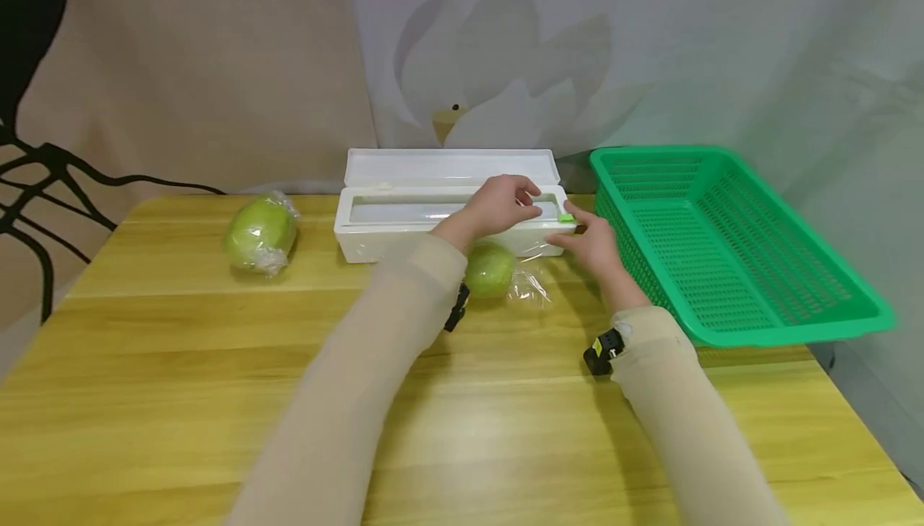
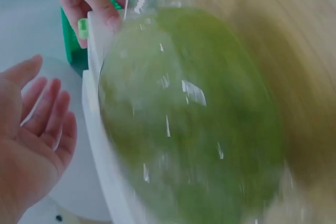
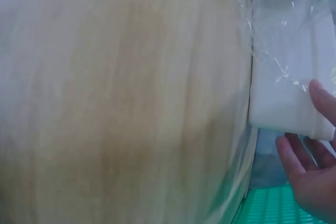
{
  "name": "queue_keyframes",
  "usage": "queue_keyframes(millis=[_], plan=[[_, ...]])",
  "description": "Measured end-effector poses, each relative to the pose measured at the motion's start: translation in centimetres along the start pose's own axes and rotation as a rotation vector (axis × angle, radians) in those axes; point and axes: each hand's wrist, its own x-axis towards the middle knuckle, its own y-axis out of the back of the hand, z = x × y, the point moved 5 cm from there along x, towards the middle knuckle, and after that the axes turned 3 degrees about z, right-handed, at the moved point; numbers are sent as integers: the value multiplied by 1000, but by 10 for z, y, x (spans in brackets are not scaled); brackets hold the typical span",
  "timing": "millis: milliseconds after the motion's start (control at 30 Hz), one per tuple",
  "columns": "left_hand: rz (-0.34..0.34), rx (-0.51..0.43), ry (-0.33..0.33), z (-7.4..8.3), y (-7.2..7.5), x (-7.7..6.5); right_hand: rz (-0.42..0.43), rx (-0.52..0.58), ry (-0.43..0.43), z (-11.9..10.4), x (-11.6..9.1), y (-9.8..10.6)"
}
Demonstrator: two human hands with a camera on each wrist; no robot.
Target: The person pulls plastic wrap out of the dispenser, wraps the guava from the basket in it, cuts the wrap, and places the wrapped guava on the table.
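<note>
A white cling film dispenser stands at the back of the table with its lid raised and a green slide cutter at its right end. My right hand grips that right end, thumb on the front and fingers around the corner. Over the dispenser's open top, my left hand hovers with loosely bent fingers and nothing in them. A green oval fruit lies against the dispenser's front under my left wrist, partly hidden in the head view. Clear film spreads from its right side.
Another green fruit, wrapped in film, sits at the left on the wooden table. A green plastic basket stands close to the right of the dispenser. A black chair is beyond the table's left edge, and a curtain hangs behind.
</note>
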Motion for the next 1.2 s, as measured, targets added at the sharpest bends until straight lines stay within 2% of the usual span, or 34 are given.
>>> queue_keyframes(millis=[100, 233, 400, 500, 633, 833, 967, 1200], plan=[[-22, -27, -1, 0, -10, 5, 9, 9, 5, -2, -2, -2], [-47, -6, 36, -4, -21, 7, 1, 48, -1, -3, -6, -6], [-21, -10, 69, -2, -26, 10, 10, 101, 3, -7, -8, -6], [-31, -3, 72, 2, -31, 12, 13, 99, 6, -7, -9, -5], [-33, 47, 99, 5, -37, 12, 0, 74, 0, -8, -11, -6], [30, 87, 152, 6, -37, 9, -17, 42, -7, -11, -12, -7], [42, 107, 174, 7, -37, 8, -21, 21, -6, -14, -14, -6], [47, 136, 206, 8, -38, 11, -19, -163, 87, -19, -15, -6]])
